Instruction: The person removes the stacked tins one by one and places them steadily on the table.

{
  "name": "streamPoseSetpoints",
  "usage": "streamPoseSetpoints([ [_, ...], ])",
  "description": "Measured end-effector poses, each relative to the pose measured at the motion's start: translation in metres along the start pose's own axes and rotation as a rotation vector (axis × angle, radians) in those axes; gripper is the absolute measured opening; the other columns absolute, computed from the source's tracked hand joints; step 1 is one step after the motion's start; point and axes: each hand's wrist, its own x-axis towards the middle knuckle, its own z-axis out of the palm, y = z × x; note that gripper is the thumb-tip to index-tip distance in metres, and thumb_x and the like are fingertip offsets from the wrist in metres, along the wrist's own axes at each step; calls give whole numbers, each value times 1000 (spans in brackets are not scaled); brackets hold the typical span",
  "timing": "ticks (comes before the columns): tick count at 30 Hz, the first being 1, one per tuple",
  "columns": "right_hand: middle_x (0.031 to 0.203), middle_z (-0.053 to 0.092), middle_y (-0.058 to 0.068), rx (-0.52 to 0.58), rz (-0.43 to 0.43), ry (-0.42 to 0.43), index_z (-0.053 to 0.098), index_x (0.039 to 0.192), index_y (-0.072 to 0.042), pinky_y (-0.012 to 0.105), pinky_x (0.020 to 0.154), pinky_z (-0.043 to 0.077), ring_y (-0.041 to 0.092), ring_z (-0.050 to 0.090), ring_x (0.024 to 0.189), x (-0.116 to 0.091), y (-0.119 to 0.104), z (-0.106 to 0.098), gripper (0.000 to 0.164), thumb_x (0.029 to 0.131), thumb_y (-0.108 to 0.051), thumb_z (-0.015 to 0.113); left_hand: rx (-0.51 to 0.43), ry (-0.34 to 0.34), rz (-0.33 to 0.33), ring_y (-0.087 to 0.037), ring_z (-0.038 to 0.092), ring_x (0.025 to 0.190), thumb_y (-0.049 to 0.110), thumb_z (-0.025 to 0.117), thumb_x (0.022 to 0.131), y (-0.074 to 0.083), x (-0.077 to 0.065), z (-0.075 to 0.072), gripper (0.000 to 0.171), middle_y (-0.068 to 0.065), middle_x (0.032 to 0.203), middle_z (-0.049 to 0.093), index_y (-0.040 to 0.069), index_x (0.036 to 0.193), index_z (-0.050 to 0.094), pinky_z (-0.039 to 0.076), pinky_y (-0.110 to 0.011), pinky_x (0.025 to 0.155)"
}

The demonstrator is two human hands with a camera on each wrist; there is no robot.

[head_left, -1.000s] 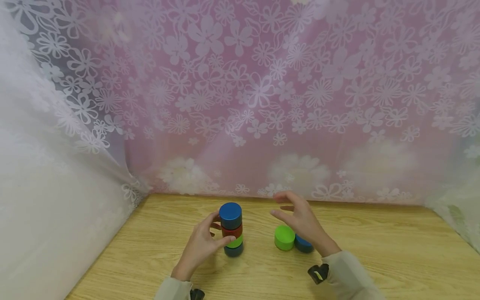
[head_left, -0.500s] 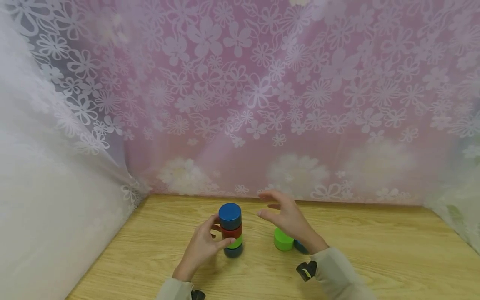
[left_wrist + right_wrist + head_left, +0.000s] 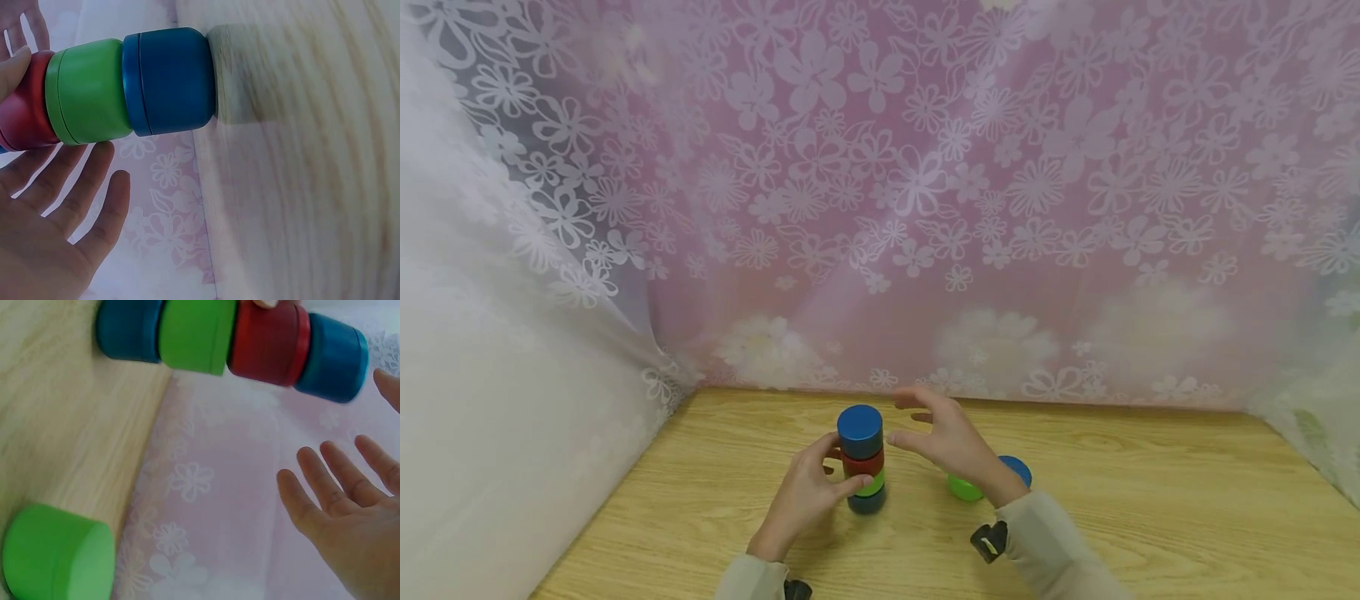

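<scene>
A stack of lidded round tins stands upright on the wooden table in the head view. From the top down come a blue tin, a red tin, a green tin and a second blue tin on the tabletop. My left hand holds the stack around its middle, thumb on one side and fingers on the other, about the red and green tins. Just right of the top blue tin, my right hand hovers with fingers spread and nothing in its grasp.
Behind my right wrist, a loose green tin and a loose blue tin sit on the table, both partly covered. A pink flowered curtain hangs along the table's back edge, with whitish sheeting at the left.
My right hand has moved left, from above the loose tins to beside the top of the stack. The left hand and the stack have stayed in place.
</scene>
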Motion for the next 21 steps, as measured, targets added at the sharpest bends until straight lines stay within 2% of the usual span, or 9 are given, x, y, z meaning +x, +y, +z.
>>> streamPoseSetpoints([
  [6, 134, 59, 19, 27, -45, -3, 56, 137, 0, 57, 103, 45, 39, 56, 124, 1, 0, 10, 51, 91, -8, 77, 4, -12, 10, -31, 65, 104, 23, 86, 84, 0, 1, 1, 56, -9, 117, 69, 4, 131, 62, 56, -44, 79],
  [13, 136, 58, 19, 76, -26, -21, 56, 138, 0, 58, 104, 44, 39, 54, 125, 5, -1, 20, 52, 90, -7, 77, 8, -10, 3, -29, 65, 106, 23, 85, 85, 1, 0, -1, 55, -8, 118, 69, 5, 132, 62, 56, -41, 80],
  [21, 130, 61, 20, 57, -53, -29, 55, 135, 4, 58, 101, 46, 40, 57, 121, 8, -3, 27, 52, 89, -4, 78, -10, -9, -5, -28, 64, 107, 22, 84, 86, -1, 0, 0, 54, -8, 119, 69, 6, 133, 61, 56, -43, 80],
])
